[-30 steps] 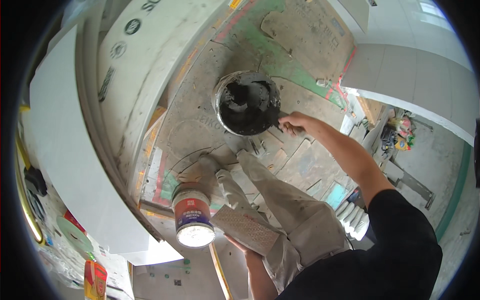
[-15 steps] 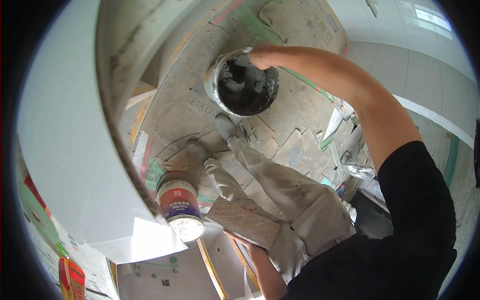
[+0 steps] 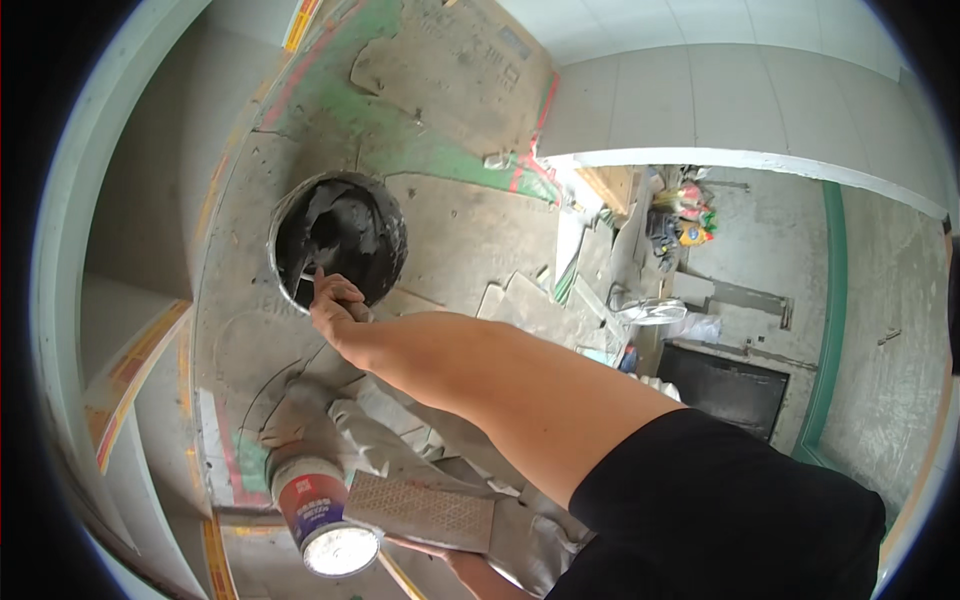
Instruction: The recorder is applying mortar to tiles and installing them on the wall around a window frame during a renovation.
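A round bucket [image 3: 272, 240] of dark grey, wet paste stands on the floor ahead of me. My right hand [image 3: 338, 298] is at its near rim, fingers curled around something I cannot make out, with a small pale edge showing beside the fingertips. The paste [image 3: 345, 235] has ridges and a hollow in it. Low in the picture, my left hand [image 3: 435, 552] holds a flat tile [image 3: 425, 512] from underneath, mostly hidden by it. The tile's upward face is brownish grey with a raised lattice pattern.
A red, blue and white pail [image 3: 308, 505] with a white end stands left of the tile. Broken boards [image 3: 530, 310], a clear plastic item [image 3: 650, 308] and bags [image 3: 690, 215] lie to the right. A pale wall panel [image 3: 690, 105] rises at the far right.
My view has swung, so the bucket appears farther left. My right hand has gone from the bucket's far right side to its near rim. My left hand still holds the tile.
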`<state>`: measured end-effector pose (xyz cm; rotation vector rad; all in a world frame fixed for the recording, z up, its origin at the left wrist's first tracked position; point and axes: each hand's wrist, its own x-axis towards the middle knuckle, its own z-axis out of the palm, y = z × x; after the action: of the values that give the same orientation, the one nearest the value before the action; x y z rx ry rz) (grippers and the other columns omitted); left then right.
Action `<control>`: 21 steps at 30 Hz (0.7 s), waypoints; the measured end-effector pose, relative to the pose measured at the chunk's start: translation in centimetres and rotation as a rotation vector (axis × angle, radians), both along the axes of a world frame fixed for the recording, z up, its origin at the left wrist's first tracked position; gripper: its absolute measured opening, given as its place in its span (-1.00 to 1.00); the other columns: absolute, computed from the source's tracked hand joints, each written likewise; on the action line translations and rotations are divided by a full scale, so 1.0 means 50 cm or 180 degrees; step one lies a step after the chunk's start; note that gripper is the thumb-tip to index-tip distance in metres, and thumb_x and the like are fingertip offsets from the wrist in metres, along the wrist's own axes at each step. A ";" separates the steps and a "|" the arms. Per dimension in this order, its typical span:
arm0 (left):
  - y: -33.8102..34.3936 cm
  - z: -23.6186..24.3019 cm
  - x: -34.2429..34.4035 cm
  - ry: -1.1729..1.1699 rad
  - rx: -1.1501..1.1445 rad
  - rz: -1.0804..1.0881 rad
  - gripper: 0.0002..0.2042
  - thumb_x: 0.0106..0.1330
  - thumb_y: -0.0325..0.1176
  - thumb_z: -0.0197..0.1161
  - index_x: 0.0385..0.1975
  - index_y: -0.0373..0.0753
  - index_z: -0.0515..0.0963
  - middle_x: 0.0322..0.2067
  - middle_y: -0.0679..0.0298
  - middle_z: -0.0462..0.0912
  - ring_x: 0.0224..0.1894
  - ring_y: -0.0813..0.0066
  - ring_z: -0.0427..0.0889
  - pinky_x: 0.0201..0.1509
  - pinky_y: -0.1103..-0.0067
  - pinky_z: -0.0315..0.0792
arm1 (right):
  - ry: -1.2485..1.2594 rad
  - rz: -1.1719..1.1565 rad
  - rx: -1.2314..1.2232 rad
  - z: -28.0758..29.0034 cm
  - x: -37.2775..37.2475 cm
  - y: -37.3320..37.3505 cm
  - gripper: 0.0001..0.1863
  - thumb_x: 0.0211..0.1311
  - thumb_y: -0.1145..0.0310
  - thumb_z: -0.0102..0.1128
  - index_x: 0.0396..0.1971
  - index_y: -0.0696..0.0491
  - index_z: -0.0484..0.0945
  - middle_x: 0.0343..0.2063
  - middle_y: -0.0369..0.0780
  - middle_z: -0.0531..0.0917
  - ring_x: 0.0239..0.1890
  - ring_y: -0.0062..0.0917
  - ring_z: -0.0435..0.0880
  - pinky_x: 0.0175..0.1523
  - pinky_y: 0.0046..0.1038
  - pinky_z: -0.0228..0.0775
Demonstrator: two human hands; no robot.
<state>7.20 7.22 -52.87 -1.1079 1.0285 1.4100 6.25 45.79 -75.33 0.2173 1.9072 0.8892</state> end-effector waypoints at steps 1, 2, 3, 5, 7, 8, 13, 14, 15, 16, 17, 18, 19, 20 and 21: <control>0.043 -0.015 0.032 -0.0087 0.0203 -0.0072 0.08 0.41 0.69 -0.03 0.58 -0.22 0.40 0.25 -0.08 0.65 0.19 -0.06 0.71 0.31 0.02 0.65 | -0.0225 0.0331 0.0374 -0.010 0.057 0.043 -0.29 0.07 0.67 0.33 0.36 0.29 0.65 -0.63 -0.19 0.61 -0.68 -0.37 0.59 -0.66 -0.19 0.52; 0.053 -0.026 0.046 -0.0056 0.0273 -0.0113 0.09 0.40 0.70 -0.03 0.59 -0.21 0.39 0.25 -0.07 0.66 0.19 -0.05 0.72 0.30 0.02 0.67 | -0.0066 0.0220 0.0429 -0.005 0.091 0.054 -0.27 0.08 0.66 0.32 0.38 0.31 0.63 -0.60 -0.18 0.63 -0.67 -0.37 0.60 -0.65 -0.19 0.53; 0.038 -0.030 0.035 0.0072 0.0258 -0.0114 0.10 0.39 0.72 -0.03 0.59 -0.21 0.39 0.25 -0.07 0.66 0.18 -0.04 0.73 0.28 0.03 0.68 | 0.0193 0.0143 0.0400 0.008 0.109 0.049 -0.26 0.09 0.66 0.30 0.40 0.33 0.61 -0.58 -0.17 0.65 -0.67 -0.37 0.61 -0.63 -0.20 0.55; -0.038 -0.012 -0.026 0.0468 0.0085 -0.0128 0.13 0.37 0.74 -0.03 0.60 -0.20 0.37 0.24 -0.06 0.67 0.16 -0.03 0.74 0.26 0.04 0.70 | 0.0827 -0.0732 -0.0765 0.055 0.053 -0.015 -0.31 0.18 0.47 0.41 0.38 0.29 0.66 -0.19 0.05 0.82 -0.32 -0.14 0.77 -0.58 -0.12 0.61; -0.014 -0.024 -0.023 0.0569 0.0284 -0.0115 0.14 0.36 0.76 -0.04 0.61 -0.19 0.37 0.24 -0.06 0.67 0.15 -0.02 0.75 0.24 0.04 0.71 | 0.0691 -0.1146 -0.1499 0.072 0.160 0.072 -0.70 0.24 0.34 0.38 -0.10 0.06 0.93 -0.12 -0.02 0.88 -0.22 -0.05 0.83 -0.58 0.01 0.63; 0.014 -0.031 0.000 0.0505 0.0464 0.0040 0.14 0.35 0.76 -0.02 0.59 -0.20 0.38 0.21 -0.05 0.68 0.14 0.00 0.75 0.23 0.06 0.71 | 0.1056 -0.1557 -0.1813 0.082 0.227 0.154 -0.76 0.24 0.36 0.37 -0.20 0.04 0.93 -0.19 -0.05 0.89 -0.21 -0.06 0.86 -0.49 0.02 0.68; 0.001 -0.014 0.003 0.0455 0.0049 0.0034 0.13 0.36 0.75 0.02 0.55 -0.23 0.41 0.13 -0.03 0.70 0.12 0.04 0.74 0.22 0.11 0.68 | 0.1513 -0.2447 -0.2447 0.207 0.265 0.242 -0.79 0.25 0.44 0.25 -0.41 0.05 0.87 -0.32 -0.04 0.88 -0.12 -0.02 0.91 -0.05 -0.03 0.81; -0.012 -0.013 0.007 0.0537 -0.0114 -0.0089 0.13 0.36 0.75 0.02 0.54 -0.24 0.42 0.11 -0.02 0.71 0.11 0.04 0.74 0.21 0.12 0.69 | 0.1617 -0.2200 -0.2472 0.234 0.249 0.242 -0.79 0.27 0.44 0.24 -0.42 0.05 0.87 -0.30 -0.04 0.89 -0.11 -0.04 0.92 -0.06 -0.02 0.81; -0.012 -0.011 0.007 0.0568 -0.0230 -0.0236 0.13 0.36 0.75 0.02 0.53 -0.24 0.43 0.08 -0.01 0.71 0.10 0.05 0.74 0.20 0.14 0.69 | 0.1706 -0.1984 -0.2427 0.286 0.219 0.266 -0.78 0.29 0.43 0.24 -0.43 0.05 0.86 -0.28 -0.04 0.89 -0.11 -0.05 0.92 -0.07 -0.01 0.82; -0.002 -0.012 0.003 0.0554 0.0076 -0.0275 0.12 0.36 0.74 0.03 0.55 -0.23 0.41 0.10 -0.01 0.70 0.12 0.03 0.72 0.22 0.11 0.68 | 0.1756 -0.1932 -0.2328 0.309 0.187 0.291 -0.79 0.31 0.43 0.24 -0.39 0.05 0.87 -0.26 -0.04 0.89 -0.10 -0.06 0.92 -0.08 -0.01 0.82; -0.013 -0.016 0.004 0.0561 0.0011 -0.0320 0.12 0.36 0.74 0.03 0.55 -0.23 0.41 0.10 -0.01 0.70 0.12 0.03 0.72 0.22 0.11 0.68 | 0.1812 -0.1885 -0.2250 0.318 0.141 0.305 -0.79 0.32 0.43 0.24 -0.35 0.05 0.88 -0.24 -0.03 0.89 -0.09 -0.06 0.92 -0.08 -0.01 0.82; -0.013 -0.021 0.007 0.0509 0.0124 -0.0112 0.12 0.36 0.73 0.05 0.56 -0.22 0.39 0.12 -0.02 0.68 0.13 0.02 0.71 0.22 0.09 0.68 | 0.1644 -0.1772 -0.2232 0.310 0.091 0.334 -0.79 0.32 0.42 0.26 -0.31 0.04 0.89 -0.23 -0.04 0.90 -0.08 -0.09 0.92 -0.08 -0.03 0.82; -0.017 -0.031 0.012 0.0461 0.0210 0.0094 0.11 0.36 0.72 0.07 0.58 -0.21 0.37 0.14 -0.03 0.67 0.15 0.01 0.71 0.22 0.07 0.68 | 0.1475 -0.1665 -0.2241 0.274 0.040 0.349 -0.79 0.33 0.42 0.28 -0.27 0.03 0.91 -0.22 -0.05 0.90 -0.07 -0.12 0.93 -0.08 -0.06 0.83; -0.024 -0.043 0.019 0.0346 0.0325 0.0110 0.10 0.37 0.69 0.10 0.62 -0.18 0.31 0.16 -0.06 0.65 0.16 -0.02 0.69 0.23 0.04 0.68 | 0.1621 -0.1891 -0.2094 0.216 0.020 0.359 -0.79 0.33 0.41 0.30 -0.25 0.03 0.92 -0.19 -0.06 0.91 -0.08 -0.14 0.93 -0.09 -0.09 0.83; -0.007 -0.046 0.030 0.0300 0.0362 0.0073 0.10 0.37 0.69 0.10 0.62 -0.18 0.31 0.16 -0.06 0.65 0.16 -0.02 0.69 0.23 0.04 0.68 | 0.1735 -0.2134 -0.1930 0.144 0.038 0.351 -0.80 0.34 0.40 0.33 -0.24 0.04 0.93 -0.15 -0.06 0.91 -0.09 -0.15 0.94 -0.10 -0.13 0.84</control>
<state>8.70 6.85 -55.15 -0.9812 0.9918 1.5323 8.14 63.34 -68.12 0.7256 2.2746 -0.2347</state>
